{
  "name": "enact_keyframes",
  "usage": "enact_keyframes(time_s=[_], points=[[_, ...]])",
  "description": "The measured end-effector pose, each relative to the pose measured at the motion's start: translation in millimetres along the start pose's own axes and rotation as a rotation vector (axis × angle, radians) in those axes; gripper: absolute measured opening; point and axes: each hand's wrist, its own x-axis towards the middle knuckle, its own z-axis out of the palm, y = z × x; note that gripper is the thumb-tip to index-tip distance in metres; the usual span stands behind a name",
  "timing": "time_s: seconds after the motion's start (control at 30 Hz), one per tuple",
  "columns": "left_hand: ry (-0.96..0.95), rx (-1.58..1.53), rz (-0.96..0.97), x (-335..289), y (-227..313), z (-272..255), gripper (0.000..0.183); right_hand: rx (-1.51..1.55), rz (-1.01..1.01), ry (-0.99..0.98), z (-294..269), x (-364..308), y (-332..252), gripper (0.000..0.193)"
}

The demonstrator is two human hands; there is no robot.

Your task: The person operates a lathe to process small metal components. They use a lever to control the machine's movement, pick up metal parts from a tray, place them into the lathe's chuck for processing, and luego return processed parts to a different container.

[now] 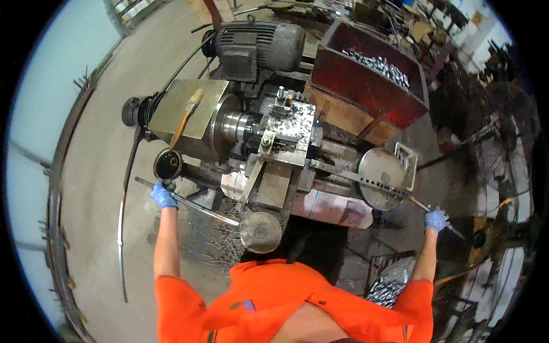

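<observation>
My left hand, in a blue glove, is closed around a long metal lever bar. The bar runs to a round metal disc at the machine's near side. Just beyond that hand is a round pot of dark liquid. My right hand, also gloved in blue, grips a thin metal rod handle. This rod meets a flat bar with a row of holes, lying across a larger round plate. Between my hands stands a small lathe-like machine with a chuck and a tool block.
A brush lies on the metal headstock cover. Behind it sits an electric motor. A dark red bin holds small shiny metal parts; more fill a container at lower right. Metal shavings litter the floor.
</observation>
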Motion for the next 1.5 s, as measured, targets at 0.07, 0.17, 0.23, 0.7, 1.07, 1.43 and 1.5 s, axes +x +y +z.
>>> enact_keyframes(time_s=[0.07, 0.17, 0.23, 0.7, 1.07, 1.43, 1.5], points=[[-0.030, -0.012, -0.029, 4, -6, -1, 0.014, -0.061, 0.062, 0.024, -11, 29, -26, 0.048], [-0.065, 0.021, -0.023, 7, -12, 1, 0.015, -0.015, -0.038, -0.001, -12, 56, -61, 0.054], [-0.121, 0.136, -0.037, 3, -5, -9, 0.016, 0.081, -0.163, 0.117, -42, 14, -86, 0.064], [-1.057, 1.968, 1.025, 26, -74, -62, 0.030, 1.147, -0.581, 0.142, -59, -119, -67, 0.014], [-0.862, 1.887, 0.743, -10, -101, -57, 0.034, 1.421, -1.000, -0.351, -189, -257, -213, 0.016], [-0.912, 1.943, 0.505, -9, -89, -55, 0.035, 1.474, -1.132, -0.776, -237, -297, -278, 0.029], [-0.916, 1.915, 0.460, -16, -75, -52, 0.037, 1.529, -1.094, -0.751, -233, -303, -292, 0.029]])
